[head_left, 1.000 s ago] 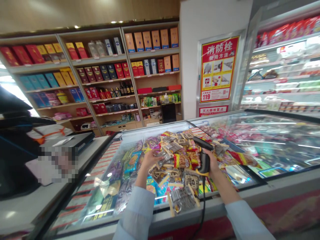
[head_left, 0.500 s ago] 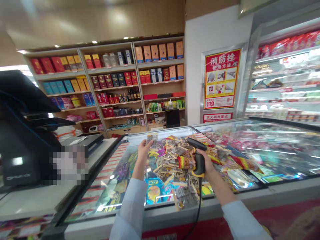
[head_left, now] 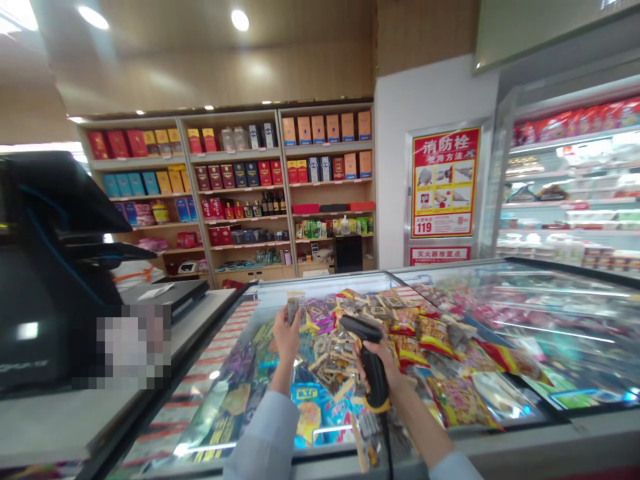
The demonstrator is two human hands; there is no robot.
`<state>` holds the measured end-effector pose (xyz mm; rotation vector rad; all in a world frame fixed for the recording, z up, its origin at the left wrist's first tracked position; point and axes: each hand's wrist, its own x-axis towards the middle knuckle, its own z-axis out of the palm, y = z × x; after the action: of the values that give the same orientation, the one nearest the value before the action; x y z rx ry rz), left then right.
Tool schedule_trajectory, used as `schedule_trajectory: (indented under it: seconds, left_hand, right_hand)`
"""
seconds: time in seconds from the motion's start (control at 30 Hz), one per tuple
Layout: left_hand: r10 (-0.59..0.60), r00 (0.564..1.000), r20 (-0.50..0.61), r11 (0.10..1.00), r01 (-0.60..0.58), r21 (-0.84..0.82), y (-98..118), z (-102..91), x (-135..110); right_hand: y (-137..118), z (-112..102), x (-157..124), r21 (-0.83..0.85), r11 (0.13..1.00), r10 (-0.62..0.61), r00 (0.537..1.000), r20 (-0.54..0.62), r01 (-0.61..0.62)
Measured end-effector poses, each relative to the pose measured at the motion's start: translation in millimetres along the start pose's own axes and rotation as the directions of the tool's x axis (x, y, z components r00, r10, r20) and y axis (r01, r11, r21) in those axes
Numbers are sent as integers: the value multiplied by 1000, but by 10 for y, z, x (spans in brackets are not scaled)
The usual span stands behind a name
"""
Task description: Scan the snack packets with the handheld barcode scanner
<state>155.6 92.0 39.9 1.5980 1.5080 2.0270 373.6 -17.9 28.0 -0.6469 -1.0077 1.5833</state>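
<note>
Upright in my left hand (head_left: 287, 333) is a small snack packet (head_left: 293, 308), pinched between thumb and fingers at the left of the pile. My right hand (head_left: 383, 360) is closed round the grip of a black and yellow barcode scanner (head_left: 374, 377), its head tilted toward the left. The scanner's cable (head_left: 387, 440) hangs down toward the front edge. Beneath both hands, small snack packets (head_left: 333, 353) lie heaped on the glass top of a chest freezer (head_left: 170, 417). Red and yellow snack bags (head_left: 435, 335) lie to the right of the scanner.
A counter (head_left: 55, 423) with a black checkout terminal (head_left: 50, 267) stands at the left. Blue ice-cream packs (head_left: 307, 408) show through the freezer glass. Shelves of boxed goods (head_left: 235, 175) line the back, beside a red fire-hydrant poster (head_left: 445, 183) and a lit chilled cabinet (head_left: 575, 193).
The view has tilted up. The scanner in my right hand has come left, closer to the packet. My left hand still holds the packet, now turned more edge-on.
</note>
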Motion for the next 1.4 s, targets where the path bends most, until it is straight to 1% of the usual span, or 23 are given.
schedule_trajectory:
  seconds: [0.1,0.2,0.3,0.4,0.6,0.7,0.8,0.97,1.1,1.23,1.33,1.4]
  left_hand:
    - [-14,1000,-12,1000,14,-13,-47,40,-39]
    - [-62,998,-4,997,62,-46,-9,47,-58]
    - [-107,994,1,991,107,-81,40,48,-71]
    - [-131,991,9,988,132,-81,53,55,-78]
    - [-166,986,-12,984,165,-66,41,62,-67]
    - [-163,987,-1,983,162,-86,51,56,-62]
    - [-157,988,10,982,157,-101,63,51,-59]
    - [-136,991,-4,988,135,-73,100,42,-51]
    - [-135,991,2,990,135,-43,130,30,-52]
    - [-135,991,24,987,137,-82,130,41,-67]
    - [-137,990,39,982,141,-122,131,32,-58]
    - [-141,989,42,980,146,-135,124,-26,-20]
  right_hand:
    - [103,-44,36,-12,1000,23,997,72,-22]
    - [138,-73,5,-60,998,1,993,117,6]
    - [120,-71,-47,-116,993,42,990,135,-26]
    - [96,-56,-81,-135,989,75,988,133,-57]
    - [108,-67,-94,-135,989,74,990,119,-58]
    - [119,-79,-89,-132,990,72,993,98,-58]
    - [113,-77,-90,-142,989,67,992,104,-51]
    - [91,-74,-108,-155,987,-11,993,116,29]
    - [107,-97,-105,-150,989,2,993,115,16]
    - [131,-108,-79,-138,990,9,992,125,9]
    - [70,-87,-117,-100,995,14,994,106,-4]
    - [-31,-60,-193,-102,995,24,998,54,-19]
